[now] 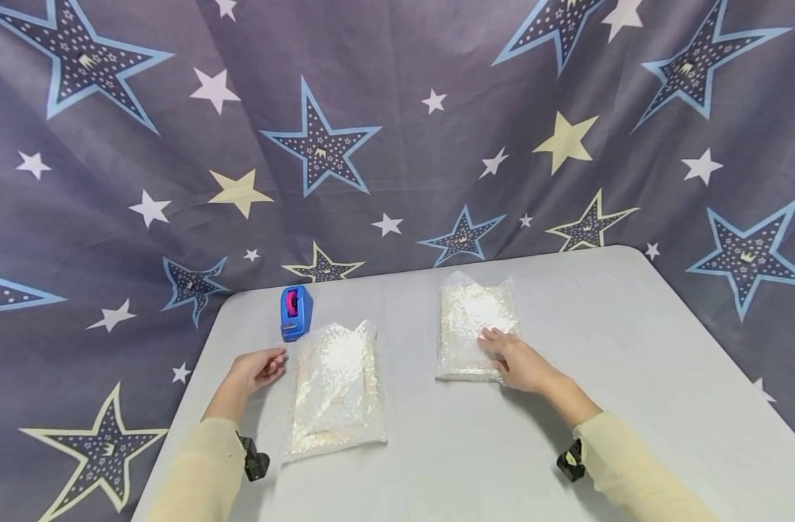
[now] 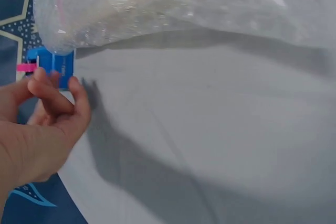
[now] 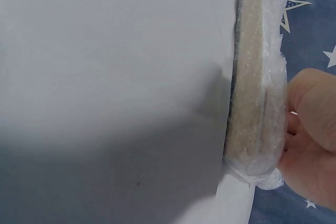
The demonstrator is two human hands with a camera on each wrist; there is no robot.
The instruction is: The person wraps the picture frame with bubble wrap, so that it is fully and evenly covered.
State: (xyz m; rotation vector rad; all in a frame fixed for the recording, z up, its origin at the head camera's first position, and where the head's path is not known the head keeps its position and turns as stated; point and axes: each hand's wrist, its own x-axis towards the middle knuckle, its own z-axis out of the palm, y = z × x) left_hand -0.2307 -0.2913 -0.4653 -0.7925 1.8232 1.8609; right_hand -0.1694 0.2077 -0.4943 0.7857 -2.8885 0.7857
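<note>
Two bubble-wrapped packages lie on the table, the left package (image 1: 335, 395) nearer and the right package (image 1: 472, 330) farther back. The right hand (image 1: 517, 360) rests on the lower right of the right package, fingers laid over its top. Seen from the right wrist, that package (image 3: 249, 77) shows a thick tan side under clear wrap. Beside the left package, the left hand (image 1: 259, 368) hovers with fingers loosely bent, touching neither package. A blue tape dispenser (image 1: 296, 313) with a pink roll stands just beyond it. In the left wrist view no object shows between the fingers.
The table (image 1: 410, 464) has a pale grey cover and rounded far corners. A dark curtain (image 1: 397, 109) with stars hangs behind and along both sides. Black wrist cameras sit at both cuffs.
</note>
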